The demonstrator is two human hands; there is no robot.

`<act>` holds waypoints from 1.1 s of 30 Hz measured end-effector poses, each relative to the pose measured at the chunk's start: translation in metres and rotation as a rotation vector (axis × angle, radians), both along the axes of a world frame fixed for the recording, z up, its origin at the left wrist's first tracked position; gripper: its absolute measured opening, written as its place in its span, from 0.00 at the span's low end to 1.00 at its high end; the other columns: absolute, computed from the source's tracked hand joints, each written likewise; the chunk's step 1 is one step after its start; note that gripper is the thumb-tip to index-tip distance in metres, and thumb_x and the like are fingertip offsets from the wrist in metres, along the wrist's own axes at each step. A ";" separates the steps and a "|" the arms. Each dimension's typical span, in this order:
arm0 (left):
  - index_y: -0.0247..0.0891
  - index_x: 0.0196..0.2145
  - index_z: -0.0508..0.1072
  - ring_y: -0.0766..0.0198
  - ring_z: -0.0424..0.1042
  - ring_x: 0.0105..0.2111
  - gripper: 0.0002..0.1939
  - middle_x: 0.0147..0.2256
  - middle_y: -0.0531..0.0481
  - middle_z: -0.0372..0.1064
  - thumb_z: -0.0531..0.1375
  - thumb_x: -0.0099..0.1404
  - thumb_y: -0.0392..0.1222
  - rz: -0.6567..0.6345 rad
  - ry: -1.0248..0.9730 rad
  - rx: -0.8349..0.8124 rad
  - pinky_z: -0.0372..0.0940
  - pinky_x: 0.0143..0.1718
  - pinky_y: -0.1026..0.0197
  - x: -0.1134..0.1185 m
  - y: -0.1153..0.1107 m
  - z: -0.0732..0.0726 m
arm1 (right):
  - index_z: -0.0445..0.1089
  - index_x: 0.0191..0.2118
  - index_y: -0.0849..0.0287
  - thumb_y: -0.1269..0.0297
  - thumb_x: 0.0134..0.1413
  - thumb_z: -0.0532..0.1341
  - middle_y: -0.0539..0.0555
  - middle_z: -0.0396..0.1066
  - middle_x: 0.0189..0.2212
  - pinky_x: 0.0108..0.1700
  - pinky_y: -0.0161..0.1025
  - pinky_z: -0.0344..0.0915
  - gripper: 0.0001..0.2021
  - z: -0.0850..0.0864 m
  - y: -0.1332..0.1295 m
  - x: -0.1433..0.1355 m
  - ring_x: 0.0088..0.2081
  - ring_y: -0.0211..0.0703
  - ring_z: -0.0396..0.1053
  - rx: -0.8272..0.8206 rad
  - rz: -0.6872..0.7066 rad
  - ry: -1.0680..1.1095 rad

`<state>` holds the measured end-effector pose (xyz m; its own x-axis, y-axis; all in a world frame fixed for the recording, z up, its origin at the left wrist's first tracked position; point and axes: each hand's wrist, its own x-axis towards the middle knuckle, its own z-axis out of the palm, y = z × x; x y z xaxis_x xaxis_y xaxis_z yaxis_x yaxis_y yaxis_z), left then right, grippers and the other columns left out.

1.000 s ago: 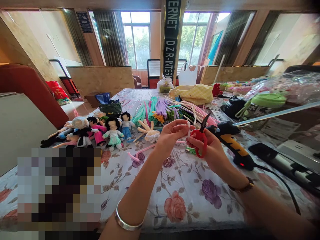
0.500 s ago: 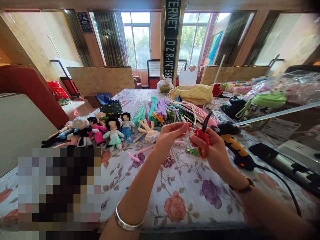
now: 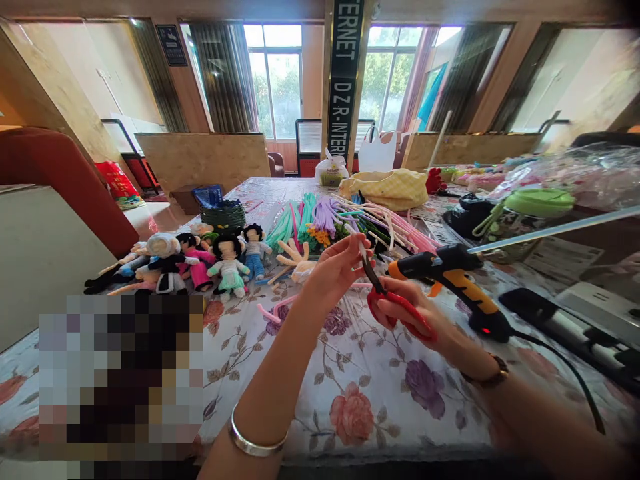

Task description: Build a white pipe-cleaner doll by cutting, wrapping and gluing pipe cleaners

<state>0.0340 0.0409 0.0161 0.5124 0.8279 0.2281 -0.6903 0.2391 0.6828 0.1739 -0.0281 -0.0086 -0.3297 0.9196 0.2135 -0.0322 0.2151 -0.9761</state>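
Note:
My left hand [image 3: 336, 268] is raised over the table with its fingertips pinched on a short pale strip, probably pipe cleaner [image 3: 361, 245]. Red-handled scissors [image 3: 373, 301] are gripped in my right hand [image 3: 417, 303], fingers through the loops. Their dark blades point up and left, right beside the pale strip; whether they touch it I cannot tell. Behind my hands lie bundles of pipe cleaners [image 3: 327, 217] in mint, purple, pink and other colours. A pink bent pipe cleaner [image 3: 273, 315] rests left of my forearm, and a cream many-armed piece [image 3: 297, 260] lies beyond it.
Several small dolls [image 3: 230, 267] sit at the left, before a dark green coil stack [image 3: 223, 215]. On the right lies a corded glue gun [image 3: 463, 283] with a long glue stick. A yellow pouch [image 3: 385, 189] and green-lidded container [image 3: 535, 203] stand farther back. The lower left is pixelated.
The scissors have turned from upright to pointing left, their blades now at my left fingertips. My left hand has tilted upward, bringing the pale strip into clearer view.

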 end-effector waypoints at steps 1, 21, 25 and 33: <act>0.38 0.29 0.76 0.70 0.69 0.29 0.08 0.30 0.55 0.69 0.69 0.49 0.39 -0.003 -0.009 -0.005 0.65 0.34 0.62 0.000 0.000 0.000 | 0.61 0.24 0.57 0.53 0.49 0.63 0.45 0.58 0.18 0.21 0.33 0.49 0.15 -0.001 0.000 0.000 0.19 0.32 0.54 0.000 0.001 -0.007; 0.37 0.31 0.76 0.72 0.66 0.26 0.07 0.26 0.55 0.66 0.67 0.52 0.40 0.007 0.039 -0.015 0.64 0.33 0.63 0.001 0.001 -0.003 | 0.60 0.24 0.57 0.54 0.47 0.65 0.44 0.56 0.17 0.20 0.33 0.46 0.16 -0.005 0.002 0.004 0.19 0.30 0.50 -0.005 -0.107 -0.036; 0.37 0.31 0.77 0.72 0.65 0.27 0.07 0.27 0.54 0.66 0.67 0.52 0.40 0.013 0.052 -0.011 0.64 0.33 0.64 0.001 0.000 -0.002 | 0.59 0.23 0.57 0.55 0.49 0.65 0.43 0.55 0.16 0.20 0.33 0.45 0.16 -0.008 0.003 0.005 0.18 0.30 0.50 0.003 -0.110 -0.038; 0.37 0.30 0.77 0.72 0.66 0.26 0.06 0.26 0.54 0.68 0.67 0.52 0.39 0.044 0.065 -0.035 0.62 0.33 0.64 0.002 0.000 -0.001 | 0.59 0.23 0.57 0.55 0.45 0.67 0.42 0.55 0.16 0.19 0.33 0.44 0.17 -0.008 0.005 0.004 0.18 0.29 0.49 -0.012 -0.164 -0.036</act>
